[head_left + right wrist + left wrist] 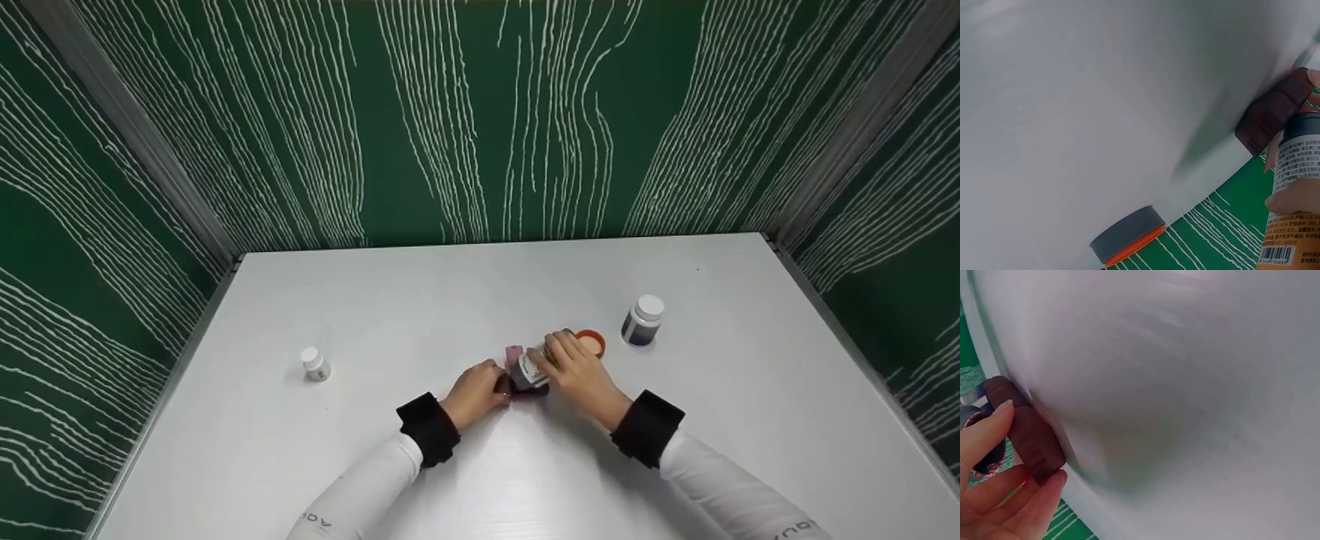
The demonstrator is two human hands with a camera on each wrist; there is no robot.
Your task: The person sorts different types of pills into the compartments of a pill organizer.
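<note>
My left hand (476,390) pinches the end of a dark red pill box (1036,444) between thumb and fingers, low at the tabletop. A pink flap (514,352) shows at the box's far side. With my right hand (583,375) I grip a supplement bottle (1297,169) with a grey neck, a white printed band and an orange lower part. The bottle tilts, its uncapped mouth (985,444) right at the box. What lies inside the box is hidden. Beside my right hand rests the bottle's grey-and-orange cap (1129,233), orange inside facing up.
A white-capped bottle with a dark label (641,322) stands upright to the right. Far to the left is a smaller white bottle (315,365), also upright. The white table (420,300) is bordered by green walls (420,112) with white wavy lines.
</note>
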